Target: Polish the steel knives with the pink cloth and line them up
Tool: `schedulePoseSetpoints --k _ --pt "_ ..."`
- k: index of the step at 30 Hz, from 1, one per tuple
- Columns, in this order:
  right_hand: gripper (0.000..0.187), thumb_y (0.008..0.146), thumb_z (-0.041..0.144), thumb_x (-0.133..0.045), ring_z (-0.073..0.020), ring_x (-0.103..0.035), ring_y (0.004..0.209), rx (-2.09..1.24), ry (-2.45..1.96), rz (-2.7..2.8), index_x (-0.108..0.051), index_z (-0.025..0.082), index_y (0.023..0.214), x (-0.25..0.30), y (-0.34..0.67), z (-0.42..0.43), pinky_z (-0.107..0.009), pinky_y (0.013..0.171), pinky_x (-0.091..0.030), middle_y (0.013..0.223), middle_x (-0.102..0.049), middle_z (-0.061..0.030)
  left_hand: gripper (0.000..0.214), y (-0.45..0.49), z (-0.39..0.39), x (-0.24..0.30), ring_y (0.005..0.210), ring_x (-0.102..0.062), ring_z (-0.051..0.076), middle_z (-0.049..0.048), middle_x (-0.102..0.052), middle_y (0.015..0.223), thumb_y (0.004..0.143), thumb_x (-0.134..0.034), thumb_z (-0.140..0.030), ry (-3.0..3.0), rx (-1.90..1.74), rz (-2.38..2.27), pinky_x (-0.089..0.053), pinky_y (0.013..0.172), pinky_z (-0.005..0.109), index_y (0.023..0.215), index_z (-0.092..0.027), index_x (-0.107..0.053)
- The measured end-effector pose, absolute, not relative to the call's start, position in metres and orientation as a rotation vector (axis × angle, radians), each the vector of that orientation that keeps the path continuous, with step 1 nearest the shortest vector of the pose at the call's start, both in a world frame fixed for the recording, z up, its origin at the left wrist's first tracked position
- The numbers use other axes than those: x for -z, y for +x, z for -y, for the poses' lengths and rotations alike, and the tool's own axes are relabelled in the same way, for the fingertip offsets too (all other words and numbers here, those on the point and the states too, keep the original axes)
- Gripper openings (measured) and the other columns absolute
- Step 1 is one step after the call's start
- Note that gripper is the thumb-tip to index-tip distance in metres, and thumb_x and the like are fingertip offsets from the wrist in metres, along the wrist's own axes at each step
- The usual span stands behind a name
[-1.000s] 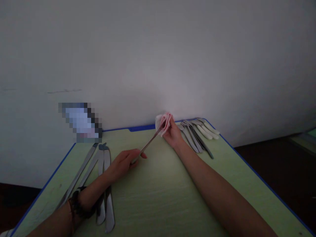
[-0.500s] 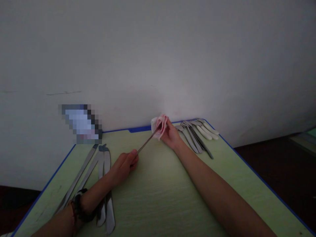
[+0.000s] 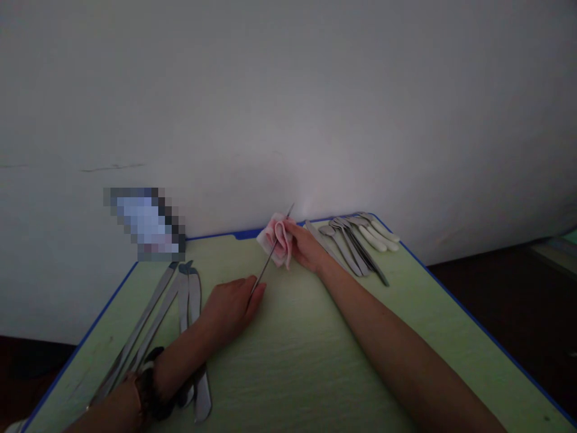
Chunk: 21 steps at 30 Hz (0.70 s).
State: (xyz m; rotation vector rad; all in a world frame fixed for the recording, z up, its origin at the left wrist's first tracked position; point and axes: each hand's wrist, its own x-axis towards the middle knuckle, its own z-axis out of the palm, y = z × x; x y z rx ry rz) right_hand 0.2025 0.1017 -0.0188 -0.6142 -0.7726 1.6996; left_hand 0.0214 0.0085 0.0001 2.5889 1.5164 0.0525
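My left hand (image 3: 232, 304) is closed round the handle end of a thin silver knife (image 3: 267, 263), seen nearly edge-on. The knife slants up and away, and its tip pokes out beyond a folded pink and white cloth (image 3: 269, 236). With its fingers closed, my right hand (image 3: 307, 248) grips that cloth around the blade; some of its fingers are hidden behind the folds. Several silver table knives (image 3: 195, 294) lie at the left, partly under my left forearm. Just right of my right hand are several spoons and forks (image 3: 345, 246).
A pixelated phone-like device (image 3: 146, 222) leans at the back left corner. Behind the green table (image 3: 288, 373) with its blue edge stands a pale wall (image 3: 288, 108). White-handled cutlery (image 3: 376, 239) lies near the back right corner.
The cloth and my right hand have moved left and slightly nearer along the knife, so its tip now shows past the cloth. My left hand has turned and shifted slightly right.
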Motion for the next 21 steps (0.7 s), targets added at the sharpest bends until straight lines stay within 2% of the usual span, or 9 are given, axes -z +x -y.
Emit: schedulePoseSetpoints --k 3,7,13,17,21 --pt "0.014 0.08 0.032 -0.066 -0.0107 -0.06 0.064 -1.661 -0.608 0.568 -0.065 0.019 0.074 0.016 0.204 -0.106 -0.021 0.064 -0.05 0.069 -0.066 0.0024 0.036 0.025 -0.007 -0.001 0.075 -0.066 0.023 0.0092 -0.069 0.08 0.098 -0.025 -0.031 2.634 0.053 -1.545 -0.045 0.069 0.031 0.088 -0.017 -0.056" --pt "0.02 0.087 0.032 -0.055 -0.0107 -0.063 0.068 -1.643 -0.598 0.37 -0.064 0.019 0.074 0.014 0.208 -0.11 -0.022 0.067 -0.051 0.071 -0.068 0.0014 0.038 0.026 -0.007 0.001 0.075 -0.065 0.023 0.0094 -0.068 0.079 0.098 -0.024 -0.032 2.673 0.083 -1.537 -0.046 0.069 0.033 0.09 -0.017 -0.058" --pt "0.028 0.073 0.045 -0.069 -0.011 -0.058 0.057 -1.647 -0.653 0.675 -0.062 0.019 0.068 0.022 0.202 -0.108 -0.023 0.06 -0.049 0.06 -0.063 0.0028 0.039 0.023 -0.008 0.003 0.073 -0.064 0.022 0.0085 -0.067 0.076 0.096 -0.026 -0.033 2.689 0.042 -1.503 -0.045 0.068 0.032 0.082 -0.018 -0.059" --pt "0.031 0.064 0.045 -0.077 -0.0096 -0.053 0.055 -1.604 -0.71 0.867 -0.062 0.018 0.066 0.026 0.198 -0.104 -0.021 0.055 -0.045 0.057 -0.06 0.0029 0.038 0.02 -0.01 0.004 0.072 -0.064 0.023 0.0084 -0.067 0.076 0.096 -0.025 -0.033 2.628 -0.008 -1.491 -0.045 0.068 0.032 0.081 -0.018 -0.057" --pt "0.031 0.066 0.046 -0.075 -0.0102 -0.055 0.058 -1.564 -0.741 0.887 -0.063 0.018 0.068 0.028 0.199 -0.105 -0.021 0.057 -0.046 0.061 -0.063 0.0016 0.035 0.015 -0.013 0.004 0.068 -0.065 0.02 0.0049 -0.068 0.076 0.096 -0.024 -0.035 2.476 -0.17 -1.446 -0.045 0.066 0.029 0.089 -0.02 -0.055"
